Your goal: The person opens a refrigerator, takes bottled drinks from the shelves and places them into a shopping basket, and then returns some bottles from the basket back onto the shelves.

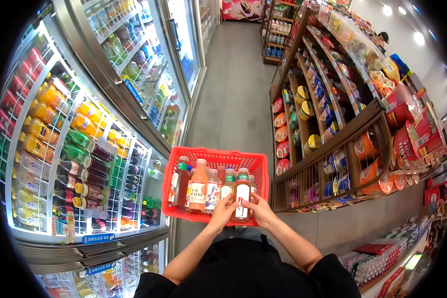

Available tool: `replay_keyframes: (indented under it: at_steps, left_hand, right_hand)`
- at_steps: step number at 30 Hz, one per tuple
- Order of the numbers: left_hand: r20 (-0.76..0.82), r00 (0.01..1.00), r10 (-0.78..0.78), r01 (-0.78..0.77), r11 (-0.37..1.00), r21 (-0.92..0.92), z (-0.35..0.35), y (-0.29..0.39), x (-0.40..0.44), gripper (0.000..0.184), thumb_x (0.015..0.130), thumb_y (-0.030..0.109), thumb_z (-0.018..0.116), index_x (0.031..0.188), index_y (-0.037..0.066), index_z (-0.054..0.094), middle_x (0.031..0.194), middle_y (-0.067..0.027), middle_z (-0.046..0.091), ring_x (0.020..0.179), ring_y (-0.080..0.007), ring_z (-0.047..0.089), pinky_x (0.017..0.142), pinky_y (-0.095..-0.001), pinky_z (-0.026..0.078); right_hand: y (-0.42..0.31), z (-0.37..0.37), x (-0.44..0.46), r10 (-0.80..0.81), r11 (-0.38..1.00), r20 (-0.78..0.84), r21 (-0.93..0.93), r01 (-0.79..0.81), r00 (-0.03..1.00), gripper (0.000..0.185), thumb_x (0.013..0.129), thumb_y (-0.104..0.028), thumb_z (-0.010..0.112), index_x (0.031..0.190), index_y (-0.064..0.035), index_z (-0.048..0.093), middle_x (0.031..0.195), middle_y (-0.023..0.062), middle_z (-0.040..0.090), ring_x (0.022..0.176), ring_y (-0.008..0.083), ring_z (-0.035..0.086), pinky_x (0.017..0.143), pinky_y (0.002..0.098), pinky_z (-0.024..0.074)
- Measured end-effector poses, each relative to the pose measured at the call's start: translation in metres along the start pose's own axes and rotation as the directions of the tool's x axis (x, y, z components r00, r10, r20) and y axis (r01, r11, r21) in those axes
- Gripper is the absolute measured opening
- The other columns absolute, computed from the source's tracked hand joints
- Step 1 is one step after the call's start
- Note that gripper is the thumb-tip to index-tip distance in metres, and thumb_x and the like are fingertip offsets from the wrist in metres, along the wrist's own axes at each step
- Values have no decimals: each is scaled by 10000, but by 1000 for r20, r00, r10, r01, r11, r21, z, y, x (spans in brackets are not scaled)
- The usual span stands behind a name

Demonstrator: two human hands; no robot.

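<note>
A red plastic basket [260, 171] holds several upright drink bottles. One bottle with a peach-orange body and pale label [198, 186] stands near its middle. To the left is a dark bottle with a green cap [179, 181]. At the basket's right front, a brown bottle with a white label and green cap [243, 191] is held between both hands. My left hand [224, 207] touches its left side, close to a second green-capped bottle [228, 183]. My right hand [259, 207] has its fingers on the right side of the brown bottle.
On the left, glass-door coolers [74, 149] hold rows of drinks. A grey floor aisle [228, 89] runs ahead. Shelves [333, 99] with cup noodles and packets line the right side, and packed bottles [382, 253] sit at the lower right.
</note>
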State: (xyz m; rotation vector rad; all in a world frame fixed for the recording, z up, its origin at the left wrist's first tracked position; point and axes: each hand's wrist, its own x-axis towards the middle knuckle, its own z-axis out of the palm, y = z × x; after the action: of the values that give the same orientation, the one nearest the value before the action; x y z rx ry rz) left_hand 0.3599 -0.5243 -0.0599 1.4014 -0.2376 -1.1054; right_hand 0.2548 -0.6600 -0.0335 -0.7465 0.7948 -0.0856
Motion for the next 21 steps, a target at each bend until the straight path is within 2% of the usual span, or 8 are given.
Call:
replay_keyframes:
  at_steps: [3, 6, 9, 11, 14, 17, 19, 21]
  left_hand:
    - [22, 999, 40, -36, 987, -157, 1, 2, -2, 597, 982, 165, 589, 1484, -25, 330, 1238, -106, 581, 1078, -126, 577, 908, -266, 480]
    - [28, 999, 46, -46, 999, 3, 3, 19, -15, 590, 989, 169, 579, 1502, 26, 326, 1254, -102, 577, 1125, -127, 557, 944, -272, 464]
    - [-16, 992, 128, -128, 986, -107, 1, 23, -23, 603, 993, 178, 575, 1518, 55, 305, 1251, -97, 575, 1152, -126, 544, 961, -274, 456]
    - [-58, 973, 225, -230, 964, -134, -9, 12, -21, 637, 995, 179, 575, 1531, 52, 256, 1307, -138, 543, 1150, -153, 566, 933, -295, 493]
    - [-172, 937, 304, -330, 933, -144, -17, 9, -36, 653, 976, 120, 592, 1520, 30, 241, 1421, -170, 455, 1302, -221, 470, 1074, -339, 394]
    - [-331, 845, 420, -484, 864, -137, -21, 3, -51, 650, 982, 115, 578, 1521, 26, 226, 1449, -180, 428, 1301, -234, 471, 1073, -349, 393]
    - [-412, 804, 428, -503, 860, -89, -26, -1, -65, 645, 987, 113, 567, 1524, 35, 219, 1437, -172, 444, 1295, -230, 476, 1066, -355, 398]
    - [-511, 771, 381, -518, 841, -154, -28, -7, -82, 634, 990, 122, 565, 1523, 48, 228, 1425, -159, 462, 1282, -224, 485, 1058, -356, 404]
  right_hand:
    - [-7, 13, -16, -90, 985, -8, -146, 88, 996, 602, 895, -19, 663, 1411, -3, 352, 1237, 137, 565, 1102, 223, 615, 907, 379, 565]
    - [-1, 11, -9, -175, 965, 61, -188, 184, 983, 693, 881, -32, 686, 1456, -19, 299, 1284, 146, 522, 1171, 219, 563, 917, 373, 559]
    - [-3, 18, -2, -198, 931, 94, -292, 217, 976, 754, 880, -52, 699, 1488, -18, 253, 1336, 160, 484, 1223, 220, 520, 937, 365, 541]
    - [-7, 28, -1, -245, 888, 207, -343, 305, 947, 765, 882, -72, 705, 1491, -12, 247, 1330, 157, 498, 1211, 220, 532, 949, 350, 524]
    - [-7, 40, 5, -217, 859, 324, -384, 338, 921, 771, 878, -109, 723, 1490, -25, 261, 1298, 149, 526, 1191, 219, 553, 966, 356, 504]
    - [-1, 55, 19, -208, 779, 470, -450, 436, 858, 779, 875, -161, 738, 1491, -43, 275, 1292, 153, 530, 1180, 220, 563, 970, 372, 499]
    - [1, 69, 22, -29, 797, 533, -498, 341, 845, 776, 879, -192, 737, 1486, -35, 280, 1290, 156, 532, 1171, 217, 568, 962, 368, 501]
    - [15, 83, 27, 20, 799, 592, -494, 343, 806, 733, 892, -202, 720, 1471, -23, 310, 1263, 151, 558, 1154, 215, 578, 955, 363, 504]
